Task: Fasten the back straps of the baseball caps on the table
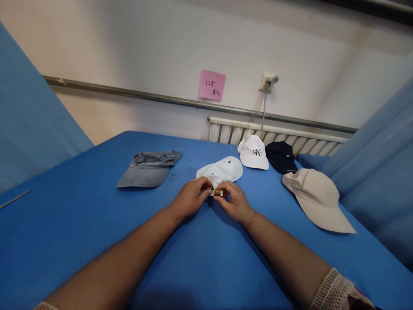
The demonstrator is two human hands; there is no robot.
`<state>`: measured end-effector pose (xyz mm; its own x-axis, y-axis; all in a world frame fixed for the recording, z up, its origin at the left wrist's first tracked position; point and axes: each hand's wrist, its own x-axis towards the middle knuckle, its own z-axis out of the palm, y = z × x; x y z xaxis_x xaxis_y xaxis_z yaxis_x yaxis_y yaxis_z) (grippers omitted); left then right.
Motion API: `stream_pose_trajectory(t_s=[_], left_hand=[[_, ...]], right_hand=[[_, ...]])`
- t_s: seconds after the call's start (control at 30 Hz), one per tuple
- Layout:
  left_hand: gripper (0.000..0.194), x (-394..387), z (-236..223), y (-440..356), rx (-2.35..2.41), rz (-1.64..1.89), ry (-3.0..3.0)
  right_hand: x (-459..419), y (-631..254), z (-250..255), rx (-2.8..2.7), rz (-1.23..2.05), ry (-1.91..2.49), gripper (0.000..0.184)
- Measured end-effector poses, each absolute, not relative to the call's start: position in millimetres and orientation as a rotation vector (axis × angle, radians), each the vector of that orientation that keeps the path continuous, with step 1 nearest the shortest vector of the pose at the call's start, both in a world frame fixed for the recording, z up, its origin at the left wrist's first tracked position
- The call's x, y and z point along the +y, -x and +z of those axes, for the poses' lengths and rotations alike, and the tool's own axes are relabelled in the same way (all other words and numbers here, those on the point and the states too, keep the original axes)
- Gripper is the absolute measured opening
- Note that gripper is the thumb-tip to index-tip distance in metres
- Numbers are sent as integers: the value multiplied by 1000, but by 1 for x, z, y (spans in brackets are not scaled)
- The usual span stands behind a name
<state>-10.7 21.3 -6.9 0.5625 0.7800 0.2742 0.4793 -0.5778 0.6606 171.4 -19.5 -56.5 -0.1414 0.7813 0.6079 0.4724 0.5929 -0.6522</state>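
A pale, nearly white cap [221, 171] lies in the middle of the blue-covered surface, its brim pointing away to the right. At its near edge is a short light strap with a gold-coloured piece that looks like a buckle [218, 193]. My left hand [192, 194] pinches the strap's left end between thumb and fingers. From the other side, my right hand [235, 200] is closed on the right end, its fingertips touching the gold piece. Both hands partly cover the near side of the cap.
A grey-blue cap [145, 174] lies to the left. On the right are a white cap [253, 155] with black letters, a dark cap [280, 156] and a beige cap [316, 193]. A radiator [232, 132] and metal rail [155, 98] run along the wall; blue curtains [383, 163] hang at both sides.
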Motion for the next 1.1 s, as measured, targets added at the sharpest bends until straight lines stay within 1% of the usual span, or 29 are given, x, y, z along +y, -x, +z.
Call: stream_pose_trajectory(t_s=[0.2,0.27,0.37,0.43,0.47,0.53,0.63,0.73,0.87,0.97,1.1], left_hand=[[12,20,-12,8,939,791,-2253],[13,19,-10,8,913,758,-2317],[16,20,-7,10,929,719,-2417],[12,23,-6,12,973,691,-2440],[11,25,-7,13,996,672,-2435],[10,29,-8,15,1035,632,-2413],[10,34,-9,17,1048,599,-2388],[11,37,-11,18,1004,602,-2398],[12,39,-13,18,978,591,-2464],[13,38,-13,18,957,592,-2519],[16,34,-13,17,917,592,-2614]], right_hand=[[-16,-172,-61,-1822,328,1060,9],[-17,-171,-63,-1801,345,1081,12],[-20,-167,-65,-1764,471,1065,27],[-21,-165,-66,-1728,588,1020,39],[-20,-165,-67,-1689,626,1007,43],[-14,-169,-69,-1538,633,1027,38],[-1,-178,-73,-1234,598,1091,20],[5,-183,-76,-1115,624,1143,16],[-5,-175,-71,-1440,653,1232,11],[-15,-168,-64,-1689,590,1296,9],[-17,-166,-61,-1626,587,1294,12]])
